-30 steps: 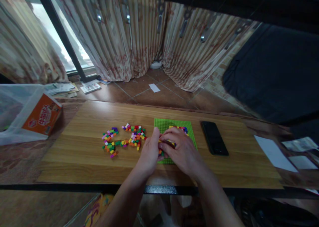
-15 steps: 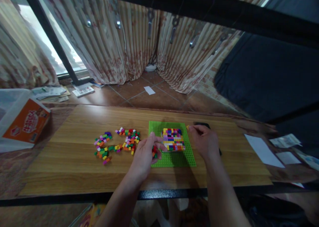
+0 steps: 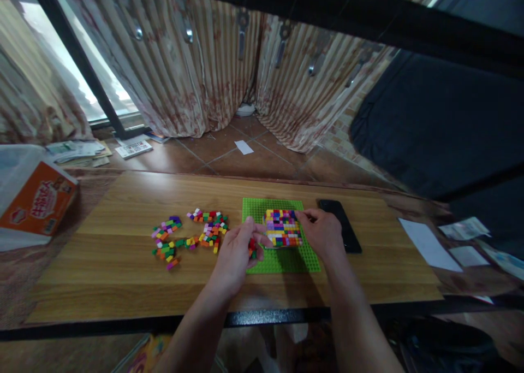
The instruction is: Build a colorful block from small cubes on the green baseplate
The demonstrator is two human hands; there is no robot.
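Note:
A block of rows of small multicoloured toy bricks [image 3: 282,229] stands on a green studded baseplate [image 3: 282,262]. My left hand [image 3: 236,250] is cupped at its left side, palm up, with several loose red and green bricks [image 3: 252,248] in the curled fingers. Thumb and forefinger of my right hand [image 3: 321,232] are pinched at the block's far right corner. The small brick in that pinch is mostly hidden by the fingertips. To the left, loose bricks [image 3: 210,234] lie spread on the wooden table [image 3: 123,274].
A black phone [image 3: 346,225] lies right of the baseplate, partly behind my right hand. Another group of loose bricks [image 3: 166,244] is farther left. Beyond the table's left end stands a clear plastic bin [image 3: 18,160] with an orange label. Papers [image 3: 429,244] lie past the right end.
My right hand has moved left from beside the baseplate to the block's far right corner, carrying a small yellow brick. More of the phone shows. My left hand stays nearly in place.

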